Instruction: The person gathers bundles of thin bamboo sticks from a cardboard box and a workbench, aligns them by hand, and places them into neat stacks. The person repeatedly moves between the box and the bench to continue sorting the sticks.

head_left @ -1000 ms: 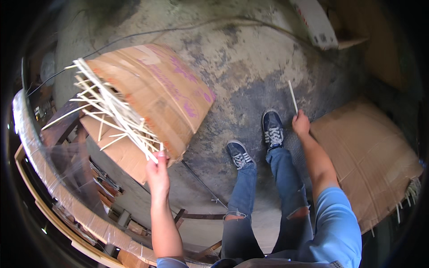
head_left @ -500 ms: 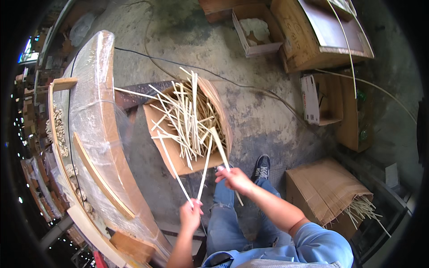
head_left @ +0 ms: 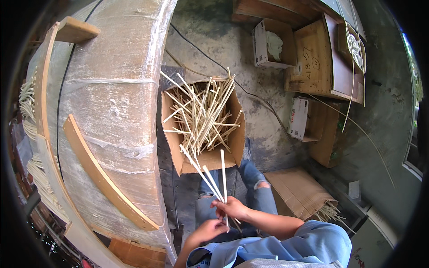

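Note:
My right hand (head_left: 233, 208) is closed around a few pale, thin rattan-like sticks (head_left: 222, 176) over my lap. Their long ends spread up and away toward the box, and the short ends poke out below. Just left of and below it, my left hand (head_left: 210, 231) has its fingertips pinched at the lower end of a stick. Beyond both hands stands an open cardboard box (head_left: 178, 163) full of loose pale sticks (head_left: 201, 114) lying at many angles, some jutting over the rim.
On the left, a large plastic-wrapped stack (head_left: 116, 107) carries a curved wooden strip (head_left: 105, 174). Cables (head_left: 196, 44) run across the floor. A carton of sticks (head_left: 297, 190) lies at the right. Farther off are a wooden crate (head_left: 308, 62) and small open boxes (head_left: 299, 118). Long canes (head_left: 348, 98) hang nearby.
My hands have come together near my lap, the sticks now gathered in my right hand. Before, they were apart, each with sticks. The view has shifted, bringing the wrapped stack closer.

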